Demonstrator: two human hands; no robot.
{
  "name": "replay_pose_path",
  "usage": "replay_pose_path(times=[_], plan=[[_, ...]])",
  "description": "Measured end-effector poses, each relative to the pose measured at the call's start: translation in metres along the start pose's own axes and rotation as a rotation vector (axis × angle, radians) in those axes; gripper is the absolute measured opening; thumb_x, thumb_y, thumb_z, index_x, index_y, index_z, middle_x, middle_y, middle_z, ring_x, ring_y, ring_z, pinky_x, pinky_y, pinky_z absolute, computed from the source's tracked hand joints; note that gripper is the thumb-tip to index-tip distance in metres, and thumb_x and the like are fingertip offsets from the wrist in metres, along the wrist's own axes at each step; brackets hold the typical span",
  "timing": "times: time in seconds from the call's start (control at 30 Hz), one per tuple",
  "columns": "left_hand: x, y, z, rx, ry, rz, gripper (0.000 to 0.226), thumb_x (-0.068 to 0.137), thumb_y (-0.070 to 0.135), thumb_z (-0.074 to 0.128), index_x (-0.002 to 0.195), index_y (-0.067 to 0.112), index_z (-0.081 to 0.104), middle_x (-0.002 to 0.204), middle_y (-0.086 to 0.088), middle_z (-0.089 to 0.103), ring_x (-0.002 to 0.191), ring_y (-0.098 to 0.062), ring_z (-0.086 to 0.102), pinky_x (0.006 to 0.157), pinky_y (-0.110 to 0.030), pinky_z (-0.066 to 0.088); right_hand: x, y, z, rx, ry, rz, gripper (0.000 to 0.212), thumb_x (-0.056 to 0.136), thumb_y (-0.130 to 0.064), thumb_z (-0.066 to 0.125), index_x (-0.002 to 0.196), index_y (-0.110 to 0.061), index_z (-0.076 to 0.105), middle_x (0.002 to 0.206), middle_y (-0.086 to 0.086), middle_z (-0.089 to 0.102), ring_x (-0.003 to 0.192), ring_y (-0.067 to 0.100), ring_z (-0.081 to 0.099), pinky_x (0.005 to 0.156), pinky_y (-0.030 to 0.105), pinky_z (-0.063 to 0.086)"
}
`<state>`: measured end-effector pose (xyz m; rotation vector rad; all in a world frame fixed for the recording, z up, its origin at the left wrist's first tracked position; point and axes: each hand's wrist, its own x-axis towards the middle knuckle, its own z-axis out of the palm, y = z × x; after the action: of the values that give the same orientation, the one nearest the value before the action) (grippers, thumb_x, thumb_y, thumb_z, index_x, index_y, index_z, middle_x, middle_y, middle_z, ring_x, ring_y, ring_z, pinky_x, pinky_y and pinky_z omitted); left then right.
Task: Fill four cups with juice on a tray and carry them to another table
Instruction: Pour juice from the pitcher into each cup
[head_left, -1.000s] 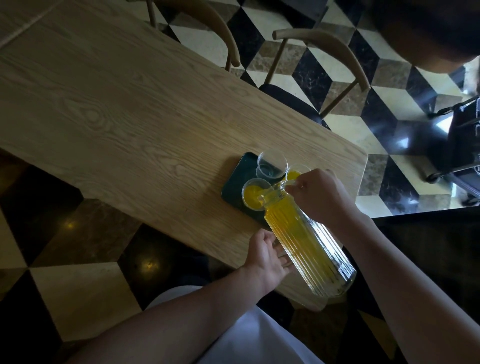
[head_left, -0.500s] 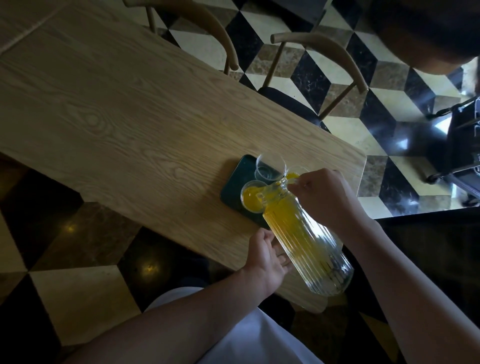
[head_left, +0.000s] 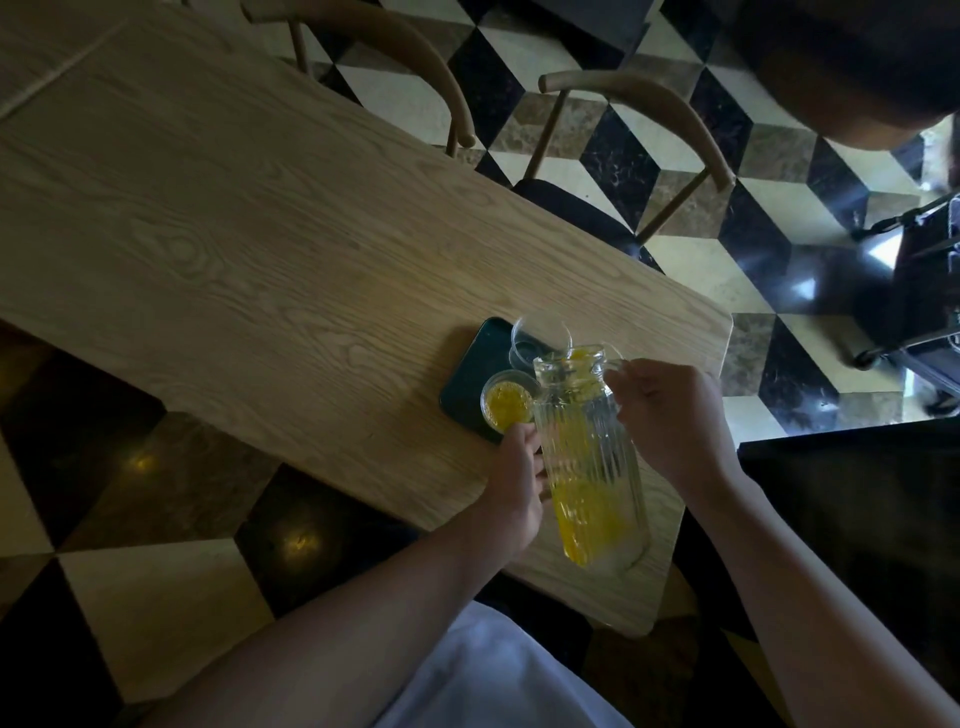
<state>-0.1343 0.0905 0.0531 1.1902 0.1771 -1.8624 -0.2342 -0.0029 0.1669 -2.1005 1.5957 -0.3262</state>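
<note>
Both hands have shifted: right hand (head_left: 670, 415) gripping the handle has tipped my ribbed juice pitcher (head_left: 587, 457) back upright, left hand (head_left: 514, 473) now reaches the filled cup (head_left: 508, 404) on the dark tray (head_left: 470, 379), so I judge the empty cup (head_left: 540, 338) next.

Ribbed glass pitcher (head_left: 587, 462), wood-grain table (head_left: 234, 234)

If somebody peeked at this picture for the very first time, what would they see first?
Probably the bright yellow juice: it glows in the ribbed glass pitcher near the table's end, gripped by its handle in the right hand while the left hand rests against its side. Just left of the pitcher's mouth, a filled cup stands on the dark green tray, with an empty cup behind it.
</note>
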Motion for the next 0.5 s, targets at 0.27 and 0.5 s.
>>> replay_pose_path(times=[0.27,0.5], plan=[[0.016,0.016,0.011,0.001,-0.076,-0.057,0.059,0.097,0.048,0.025,0.146,0.024,0.049,0.151,-0.021,0.044,0.134,-0.039,0.043,0.114,-0.058,0.028,0.035,0.008,0.001,-0.040,-0.031,0.068,0.042,0.092,-0.036,0.065,0.063,-0.005,0.066,0.057,0.016,0.066,0.063,0.039,0.067,0.064,0.046,0.057],[0.026,0.029,0.022,-0.111,-0.015,-0.131,0.063,0.099,0.047,0.031,0.157,0.022,0.027,0.157,-0.019,0.033,0.137,-0.040,0.038,0.109,-0.054,0.030,0.070,0.007,0.007,-0.090,-0.096,0.121,0.043,0.087,-0.035,0.067,0.061,-0.001,0.065,0.057,0.018,0.066,0.060,0.041,0.067,0.060,0.047,0.061]])
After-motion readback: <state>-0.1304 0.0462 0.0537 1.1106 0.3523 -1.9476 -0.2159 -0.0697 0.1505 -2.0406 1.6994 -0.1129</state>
